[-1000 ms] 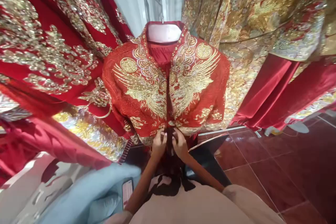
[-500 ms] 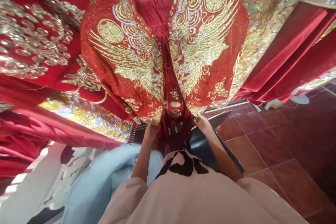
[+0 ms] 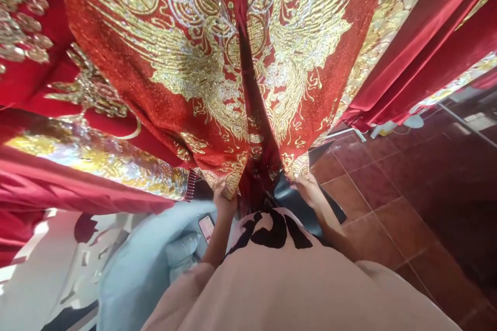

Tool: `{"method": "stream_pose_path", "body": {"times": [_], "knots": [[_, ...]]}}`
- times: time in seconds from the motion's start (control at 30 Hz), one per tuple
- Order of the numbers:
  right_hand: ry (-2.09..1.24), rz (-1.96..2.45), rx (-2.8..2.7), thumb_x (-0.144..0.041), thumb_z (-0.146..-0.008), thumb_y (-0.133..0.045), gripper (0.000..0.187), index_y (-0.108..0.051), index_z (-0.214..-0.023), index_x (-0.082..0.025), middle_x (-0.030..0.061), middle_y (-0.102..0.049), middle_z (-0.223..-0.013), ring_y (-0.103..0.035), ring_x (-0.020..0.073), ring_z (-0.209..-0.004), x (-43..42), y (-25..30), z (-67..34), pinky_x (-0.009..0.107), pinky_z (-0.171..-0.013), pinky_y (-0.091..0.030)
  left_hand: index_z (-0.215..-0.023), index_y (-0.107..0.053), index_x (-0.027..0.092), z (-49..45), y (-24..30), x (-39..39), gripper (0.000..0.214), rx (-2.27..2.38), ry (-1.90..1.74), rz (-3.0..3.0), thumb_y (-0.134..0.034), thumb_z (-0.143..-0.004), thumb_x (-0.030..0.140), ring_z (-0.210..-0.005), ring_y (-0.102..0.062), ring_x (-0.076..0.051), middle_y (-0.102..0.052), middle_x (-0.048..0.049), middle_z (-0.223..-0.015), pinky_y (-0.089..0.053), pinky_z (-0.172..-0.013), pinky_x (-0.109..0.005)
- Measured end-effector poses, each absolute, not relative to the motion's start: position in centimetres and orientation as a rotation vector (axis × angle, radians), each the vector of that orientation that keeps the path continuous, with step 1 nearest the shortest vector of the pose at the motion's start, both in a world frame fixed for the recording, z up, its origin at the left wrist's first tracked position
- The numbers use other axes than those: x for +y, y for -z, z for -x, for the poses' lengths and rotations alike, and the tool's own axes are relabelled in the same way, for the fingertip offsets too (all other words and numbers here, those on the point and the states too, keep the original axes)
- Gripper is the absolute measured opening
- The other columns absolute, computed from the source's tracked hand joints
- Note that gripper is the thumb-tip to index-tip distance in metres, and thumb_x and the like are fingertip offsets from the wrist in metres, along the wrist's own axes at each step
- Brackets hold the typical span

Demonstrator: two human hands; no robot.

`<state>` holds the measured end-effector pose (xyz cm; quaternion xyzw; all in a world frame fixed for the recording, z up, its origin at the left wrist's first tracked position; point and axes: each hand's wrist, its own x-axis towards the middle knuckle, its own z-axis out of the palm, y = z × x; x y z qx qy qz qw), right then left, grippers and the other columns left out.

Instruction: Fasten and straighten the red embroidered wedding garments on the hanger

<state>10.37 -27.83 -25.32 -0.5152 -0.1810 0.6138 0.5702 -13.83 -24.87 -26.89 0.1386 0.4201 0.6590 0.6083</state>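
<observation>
Far left: a red garment (image 3: 23, 83) with clusters of glittering beadwork. Below it, a gold-and-white patterned band (image 3: 104, 152) slanted down toward the centre, pinkish-red cloth (image 3: 77, 186) running along its lower edge. Lower left, a rounded pale blue seat (image 3: 124, 269), with a phone (image 3: 206, 227) near the left forearm, its screen lit.

Left hand (image 3: 225, 194): fingers closed on the pointed lower corner of one front panel, gold embroidery at the grip.

Centre: the red jacket (image 3: 202, 70) filled the upper middle of the view, directly before the wearer, its top cut off by the upper edge. Gold winged birds spread over both panels; a round gold medallion sat high on the left one. The fronts stood apart toward the hem, and dark red cloth (image 3: 254, 186) showed between them. Below, the wearer's pale pink top (image 3: 279, 284) with black shapes at its upper edge.

Right hand (image 3: 308, 189): fingers pinched on the other panel's lower corner, above a glossy black surface (image 3: 293, 207).

Right: gold scale-patterned cloth (image 3: 399, 5), then hanging red fabric (image 3: 411, 57), over reddish floor tiles (image 3: 373, 217).
</observation>
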Motion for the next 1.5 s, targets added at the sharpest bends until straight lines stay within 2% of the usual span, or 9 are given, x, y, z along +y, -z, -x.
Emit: {"method": "stream_pose_path", "body": {"times": [0.17, 0.3, 0.43, 0.6, 0.73, 0.9, 1.07, 1.27, 1.5], "knots": [[-1.351, 1.238, -0.554, -0.027, -0.051, -0.081, 0.029, -0.062, -0.070, -0.018, -0.0014, -0.063, -0.069, -0.050, 0.0089, -0.058, -27.7, 25.1, -8.9, 0.021, -0.048, -0.036, -0.072, -0.055, 0.018, 14.3, 25.2, -26.1, 0.027, 0.882, -1.522, -0.227, -0.069, -0.051, 0.028, -0.053, -0.055, -0.011, -0.058, 0.0036, -0.063, -0.044, -0.048, -0.022], [-1.298, 1.326, -0.675, -0.023, -0.045, -0.083, 0.031, -0.064, -0.069, -0.016, -0.0008, -0.064, -0.066, -0.051, 0.0107, -0.058, -27.4, 24.5, -7.2, 0.025, -0.055, -0.042, -0.086, -0.061, 0.021, 14.3, 23.7, -26.9, 0.043, 0.897, -1.391, -0.353, -0.081, -0.048, 0.027, -0.062, -0.060, -0.012, -0.065, 0.0019, -0.074, -0.049, -0.058, -0.023], [-1.281, 1.286, -0.668, -0.023, -0.046, -0.082, 0.026, -0.064, -0.063, -0.016, -0.0015, -0.063, -0.060, -0.052, 0.0107, -0.054, -27.4, 23.6, -5.1, 0.027, -0.056, -0.043, -0.086, -0.063, 0.018, 14.1, 24.1, -27.1, 0.050, 0.929, -1.196, -0.534, -0.086, -0.042, 0.027, -0.070, -0.062, -0.015, -0.065, -0.0002, -0.071, -0.051, -0.070, -0.028], [-1.263, 1.228, -0.560, -0.020, -0.045, -0.082, 0.026, -0.065, -0.064, -0.017, -0.0021, -0.064, -0.061, -0.053, 0.0102, -0.054, -27.2, 23.3, -4.0, 0.026, -0.055, -0.044, -0.081, -0.063, 0.013, 13.7, 25.0, -27.1, 0.039, 1.042, -0.987, -0.653, -0.083, -0.053, 0.033, -0.061, -0.060, -0.016, -0.061, -0.0007, -0.062, -0.049, -0.064, -0.029], [-1.286, 1.228, -0.476, -0.021, -0.043, -0.083, 0.028, -0.064, -0.064, -0.017, -0.0022, -0.063, -0.061, -0.052, 0.0098, -0.053, -27.1, 23.1, -3.5, 0.026, -0.054, -0.044, -0.079, -0.062, 0.015, 11.9, 25.1, -26.3, 0.037, 1.013, -1.119, -0.648, -0.081, -0.057, 0.039, -0.057, -0.058, -0.013, -0.060, 0.0007, -0.063, -0.047, -0.060, -0.027], [-1.280, 1.231, -0.433, -0.022, -0.041, -0.083, 0.032, -0.064, -0.065, -0.015, -0.0014, -0.062, -0.061, -0.050, 0.0102, -0.053, -27.0, 22.9, -2.3, 0.026, -0.053, -0.042, -0.080, -0.061, 0.018, 8.5, 25.0, -24.9, 0.038, 1.008, -1.327, -0.573, -0.080, -0.058, 0.043, -0.092, -0.063, -0.019, -0.065, -0.0005, -0.073, -0.047, -0.089, -0.031], [-1.258, 1.182, -0.402, -0.022, -0.042, -0.082, 0.031, -0.061, -0.064, -0.016, -0.0024, -0.061, -0.060, -0.048, 0.0094, -0.053, -26.9, 22.9, -1.7, 0.026, -0.055, -0.041, -0.102, -0.061, 0.019, 6.9, 24.9, -24.5, 0.055, 1.021, -1.400, -0.578, -0.081, -0.057, 0.044, -0.111, -0.058, -0.022, -0.068, -0.0049, -0.098, -0.044, -0.098, -0.033], [-1.290, 1.119, -0.388, -0.021, -0.043, -0.083, 0.034, -0.064, -0.070, -0.017, -0.0008, -0.065, -0.066, -0.054, 0.0120, -0.058, -26.6, 22.6, -1.6, 0.029, -0.062, -0.045, -0.113, -0.059, 0.022, 6.5, 24.9, -24.9, 0.063, 1.044, -1.421, -0.604, -0.079, -0.060, 0.049, -0.112, -0.058, -0.025, -0.066, -0.0078, -0.111, -0.047, -0.096, -0.034], [-1.320, 1.162, -0.365, -0.020, -0.039, -0.083, 0.034, -0.066, -0.068, -0.016, -0.0014, -0.064, -0.065, -0.052, 0.0111, -0.057, -26.4, 22.6, -1.9, 0.029, -0.063, -0.043, -0.109, -0.062, 0.017, 6.2, 23.9, -24.3, 0.058, 1.090, -1.524, -0.609, -0.080, -0.061, 0.044, -0.120, -0.053, -0.025, -0.066, -0.0097, -0.110, -0.040, -0.105, -0.034]]}}
